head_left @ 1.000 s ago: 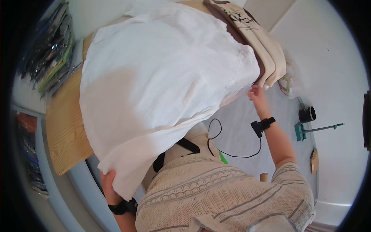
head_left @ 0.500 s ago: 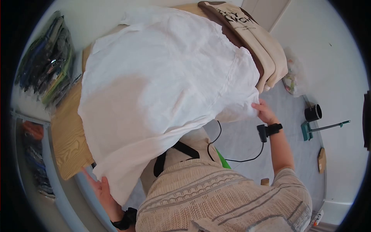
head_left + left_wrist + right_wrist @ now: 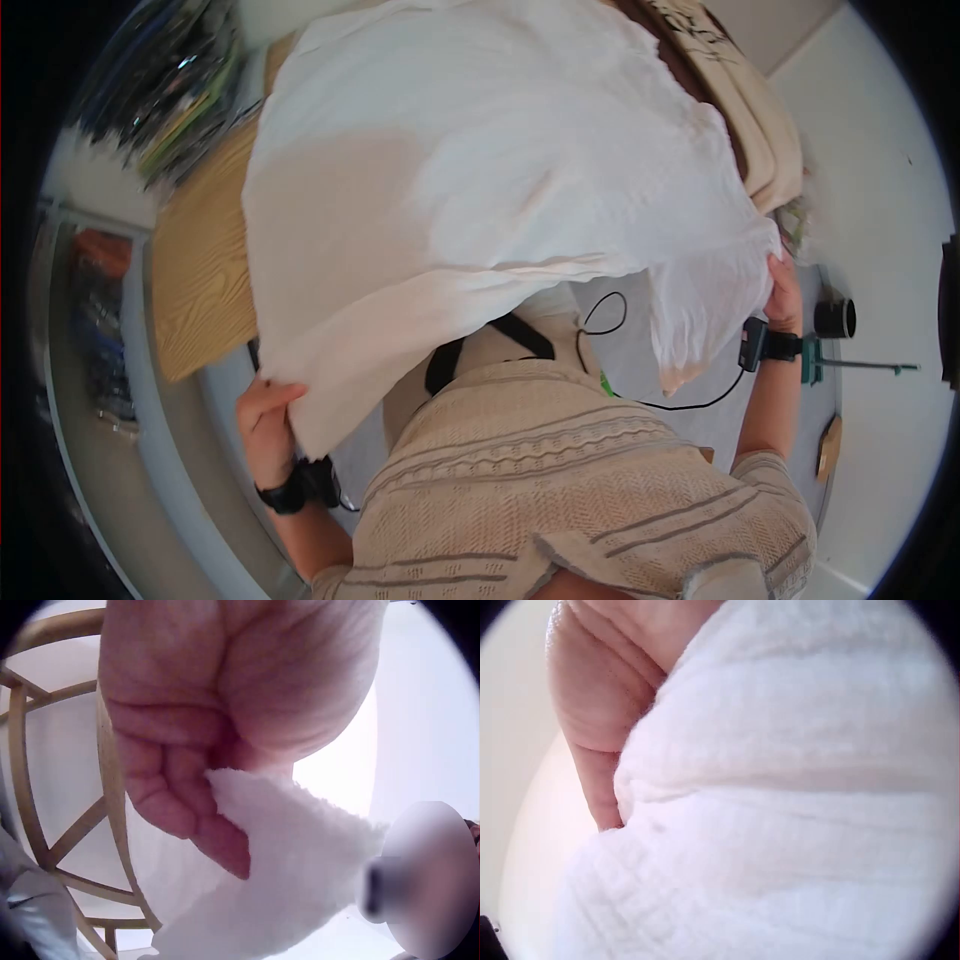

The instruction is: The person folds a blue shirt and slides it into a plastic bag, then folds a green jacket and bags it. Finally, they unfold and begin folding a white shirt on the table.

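A white crinkled-cotton shirt (image 3: 500, 190) lies spread over a wooden table (image 3: 205, 270), its near side lifted off the edge in front of the person. At the lower left, my left hand (image 3: 266, 430) pinches a corner of the cloth between thumb and fingers. In the left wrist view the fingers (image 3: 169, 799) curl beside that cloth edge. On the far right, my right hand (image 3: 786, 295) grips the shirt's other end, from which a sleeve-like part hangs down. Cloth covers most of the right fingers in the right wrist view.
A beige and brown folded garment (image 3: 765, 150) lies at the table's back right. Clothes in plastic bags (image 3: 165, 90) stand at the left, above a shelf (image 3: 60, 330). A black cable (image 3: 690, 405) loops near the right wrist. A dark bin (image 3: 834, 318) stands by the wall.
My right hand has moved outward to the right and taken hold of the shirt, drawing that end off the table. My left hand has kept its corner and risen slightly in view.
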Motion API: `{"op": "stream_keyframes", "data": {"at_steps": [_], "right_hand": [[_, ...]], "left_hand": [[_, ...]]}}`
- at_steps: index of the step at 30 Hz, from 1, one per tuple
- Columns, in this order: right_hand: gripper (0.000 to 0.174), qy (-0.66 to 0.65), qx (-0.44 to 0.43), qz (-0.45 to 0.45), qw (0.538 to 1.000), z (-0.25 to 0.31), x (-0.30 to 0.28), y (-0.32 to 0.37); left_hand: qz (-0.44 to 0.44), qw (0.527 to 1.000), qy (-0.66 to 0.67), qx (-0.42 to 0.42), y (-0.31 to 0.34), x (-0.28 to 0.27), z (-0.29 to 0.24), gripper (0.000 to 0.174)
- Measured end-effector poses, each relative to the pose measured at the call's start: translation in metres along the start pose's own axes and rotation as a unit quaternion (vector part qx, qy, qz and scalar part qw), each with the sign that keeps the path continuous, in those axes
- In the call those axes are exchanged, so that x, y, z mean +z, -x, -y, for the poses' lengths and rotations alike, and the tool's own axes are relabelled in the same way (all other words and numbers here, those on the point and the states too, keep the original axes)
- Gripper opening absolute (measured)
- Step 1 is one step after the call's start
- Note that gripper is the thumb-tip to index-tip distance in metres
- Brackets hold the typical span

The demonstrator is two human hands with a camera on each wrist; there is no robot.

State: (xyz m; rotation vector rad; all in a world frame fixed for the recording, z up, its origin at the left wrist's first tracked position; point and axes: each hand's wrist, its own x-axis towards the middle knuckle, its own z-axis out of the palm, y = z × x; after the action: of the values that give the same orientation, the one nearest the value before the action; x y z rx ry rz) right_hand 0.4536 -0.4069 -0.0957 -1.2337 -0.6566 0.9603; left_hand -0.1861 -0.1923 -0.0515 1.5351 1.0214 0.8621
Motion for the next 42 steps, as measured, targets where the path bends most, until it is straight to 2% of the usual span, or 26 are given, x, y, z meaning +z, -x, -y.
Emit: {"op": "stream_keyframes", "data": {"at_steps": [4,6,7,9,10,14,16,17,19,20,22,23,25,26,28,29,31,32,33,35,36,37,38,39,40,42], "right_hand": [[0.047,-0.002,-0.004,0.004,1.0,-0.006,-0.01,-0.002],[0.048,-0.011,0.004,0.013,1.0,-0.005,-0.018,-0.002],[0.049,-0.014,0.006,0.009,1.0,-0.005,-0.021,-0.002],[0.05,-0.029,0.005,0.017,0.999,-0.006,-0.025,-0.003],[0.05,-0.038,0.002,0.013,0.999,-0.006,-0.026,-0.003],[0.05,-0.046,-0.001,0.005,0.999,-0.004,-0.027,-0.001],[0.049,-0.044,-0.004,-0.005,0.999,-0.001,-0.024,0.0],[0.049,-0.042,-0.007,-0.011,0.999,0.002,-0.022,0.001],[0.049,-0.041,-0.02,-0.027,0.999,0.009,-0.018,0.001],[0.049,-0.039,-0.023,-0.03,0.999,0.015,-0.016,0.001],[0.05,-0.044,0.032,-0.074,0.996,0.031,-0.011,0.001],[0.05,-0.045,0.028,-0.076,0.996,0.038,-0.006,0.0],[0.072,0.212,-0.044,-0.038,0.975,0.053,0.011,0.0],[0.072,0.211,-0.048,-0.042,0.975,0.062,0.026,-0.005],[0.1,0.299,-0.222,0.053,0.926,0.083,0.073,-0.024],[0.1,0.298,-0.232,0.049,0.925,0.093,0.089,-0.034],[0.119,0.365,-0.209,-0.021,0.907,0.109,0.115,-0.055],[0.099,0.312,-0.261,-0.032,0.913,0.104,0.124,-0.065],[0.099,0.31,-0.27,-0.034,0.911,0.102,0.119,-0.083],[0.068,0.217,-0.202,0.024,0.955,0.1,0.1,-0.138],[0.056,0.005,-0.085,0.028,0.996,0.099,0.099,-0.169],[0.044,-0.208,0.039,0.032,0.977,0.096,0.095,-0.196],[0.041,-0.257,0.062,0.035,0.964,0.085,0.081,-0.216],[0.041,-0.259,0.058,0.036,0.963,0.085,0.088,-0.213],[0.042,-0.127,0.037,-0.028,0.991,0.084,0.106,-0.201],[0.04,0.087,-0.024,-0.112,0.99,0.082,0.144,-0.171]], "left_hand": [[-0.012,0.998,0.004,-0.054,-0.008,0.008,-0.009,0.025],[0.093,0.994,-0.012,0.05,-0.008,0.004,-0.011,0.033],[0.084,0.995,-0.017,0.048,-0.007,0.006,-0.014,0.033],[0.028,0.998,-0.052,-0.028,-0.007,0.013,-0.022,0.042],[0.057,0.998,-0.015,-0.029,-0.008,0.011,-0.024,0.05],[0.041,0.998,0.002,-0.043,-0.01,0.026,-0.035,0.053],[0.035,0.98,-0.195,-0.035,-0.014,0.029,-0.037,0.049],[0.039,0.98,-0.192,-0.031,-0.014,0.027,-0.035,0.049],[0.05,0.958,-0.282,0.008,-0.018,0.013,-0.028,0.036],[0.053,0.959,-0.28,0.011,-0.023,0.009,-0.023,0.036],[-0.008,0.949,-0.253,0.186,-0.036,0.007,-0.018,0.026],[-0.006,0.949,-0.252,0.19,-0.045,0.006,-0.02,0.026],[-0.09,0.893,-0.316,0.309,-0.067,0.01,-0.037,0.017],[-0.089,0.891,-0.314,0.315,-0.074,0.008,-0.037,0.017],[-0.042,0.983,-0.085,0.16,-0.091,-0.004,-0.033,0.022],[-0.042,0.981,-0.084,0.17,-0.103,-0.007,-0.029,0.022],[-0.138,0.99,0.018,0.027,-0.136,-0.008,-0.031,0.03],[-0.121,0.991,0.045,0.015,-0.153,-0.004,-0.04,0.032],[-0.122,0.991,0.046,0.025,-0.171,-0.002,-0.046,0.032],[-0.106,0.991,0.057,-0.058,-0.201,0.001,-0.051,0.033],[-0.111,0.988,0.065,-0.086,-0.219,-0.007,-0.04,0.033],[-0.111,0.988,0.065,-0.08,-0.23,-0.012,-0.031,0.033],[-0.09,0.987,0.018,-0.13,-0.241,-0.017,-0.023,0.035],[-0.068,0.981,-0.03,-0.18,-0.251,-0.022,-0.014,0.036],[-0.036,0.982,0.009,-0.183,-0.258,-0.027,0.002,0.038],[-0.028,0.984,0.005,-0.173,-0.252,-0.017,-0.018,0.038]]}}
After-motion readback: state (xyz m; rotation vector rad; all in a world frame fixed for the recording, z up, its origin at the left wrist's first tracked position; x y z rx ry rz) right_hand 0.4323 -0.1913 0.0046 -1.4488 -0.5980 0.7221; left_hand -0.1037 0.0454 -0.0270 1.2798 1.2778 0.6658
